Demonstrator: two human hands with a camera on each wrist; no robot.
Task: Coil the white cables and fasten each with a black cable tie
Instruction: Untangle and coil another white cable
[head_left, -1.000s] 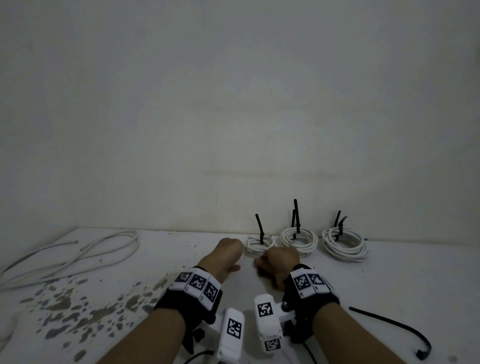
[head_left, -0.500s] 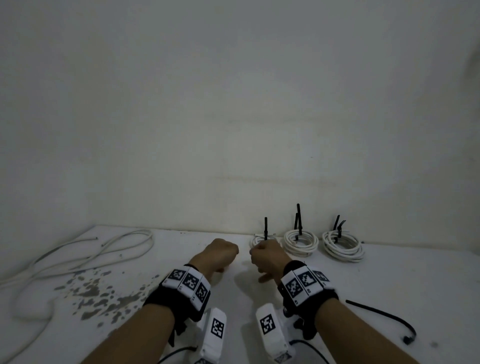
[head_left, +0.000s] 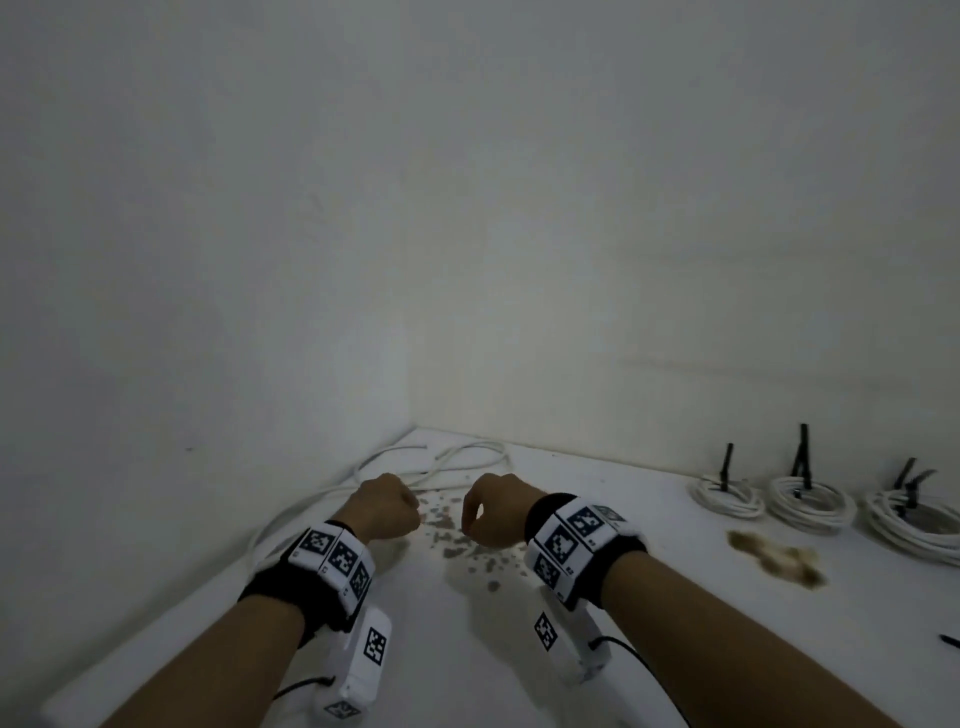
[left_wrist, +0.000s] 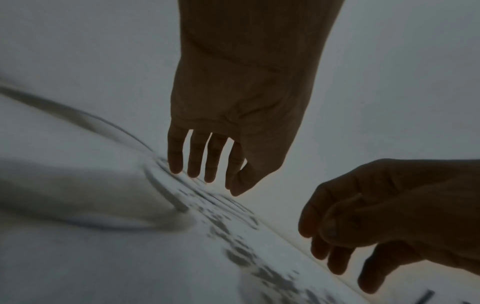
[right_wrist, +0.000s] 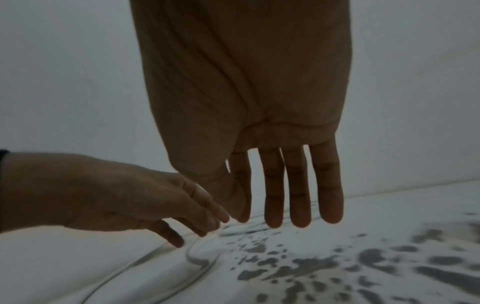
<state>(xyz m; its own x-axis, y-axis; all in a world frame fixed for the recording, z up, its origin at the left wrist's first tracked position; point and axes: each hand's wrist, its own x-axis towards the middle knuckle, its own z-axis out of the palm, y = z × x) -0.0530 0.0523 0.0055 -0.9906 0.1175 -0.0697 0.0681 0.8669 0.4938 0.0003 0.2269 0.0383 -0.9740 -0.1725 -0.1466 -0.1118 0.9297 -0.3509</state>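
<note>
Loose cable (head_left: 452, 460): uncoiled, sprawled on the far left of the tabletop (head_left: 675, 649), near the corner.
Done: three coils (head_left: 810, 501) at far right, each with a black tie (head_left: 802, 457) standing up.
Left: judging by this, one cable to coil and fasten.
Left hand (head_left: 387, 506): grip wide, fingers straight, holding nothing, just over the cable.
Right hand (head_left: 493, 512): grip wide, empty, beside the left.
Spare tie (head_left: 949, 640): only its tip shows at the near right edge.

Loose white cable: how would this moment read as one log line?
left hand open, empty | right hand open, empty | both over loose white cable | three tied coils at right
</note>
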